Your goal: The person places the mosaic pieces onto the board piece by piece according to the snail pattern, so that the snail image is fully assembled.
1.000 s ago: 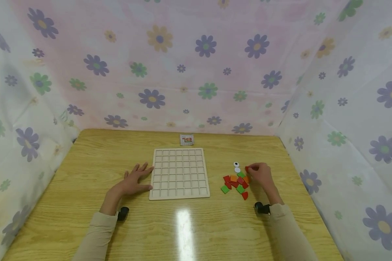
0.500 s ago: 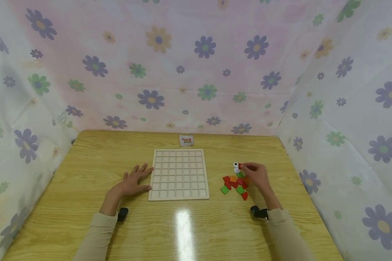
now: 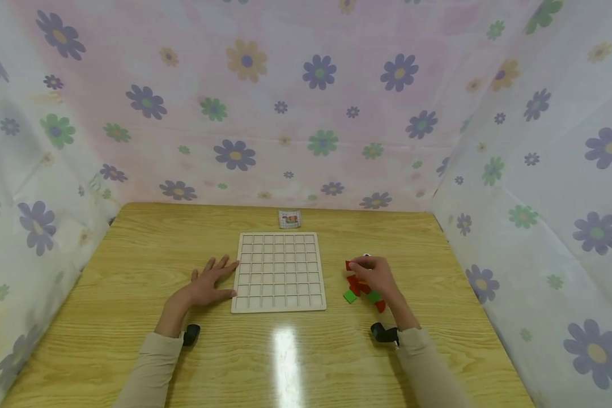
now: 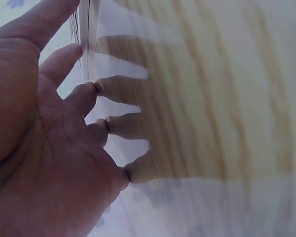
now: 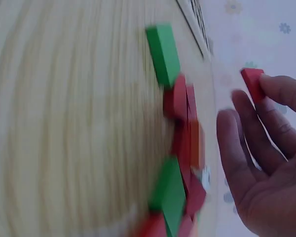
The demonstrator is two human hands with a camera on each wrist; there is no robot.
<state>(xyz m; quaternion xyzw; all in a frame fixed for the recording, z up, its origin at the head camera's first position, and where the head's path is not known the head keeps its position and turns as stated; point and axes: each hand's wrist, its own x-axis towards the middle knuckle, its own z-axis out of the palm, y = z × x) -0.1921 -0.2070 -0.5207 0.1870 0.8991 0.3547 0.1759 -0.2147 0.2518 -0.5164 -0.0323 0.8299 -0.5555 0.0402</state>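
My right hand pinches a small red tile between thumb and fingers, held above the table over the far-left side of a loose heap of pieces. Green tiles and red tiles show around and below that hand; it hides part of the heap. The left hand rests on the table with fingers spread, its fingertips and thumb at the left edge of a pale wooden grid board. In the left wrist view the fingers touch the glossy tabletop and hold nothing.
A small picture card lies behind the board on the wood-grain table. A round white piece peeks out behind the right hand. Flowered cloth stands along the back and both sides.
The right hand has carried the red tile leftward, from the heap's right side past the round white pieces to its left side. My left hand has stayed at the board.
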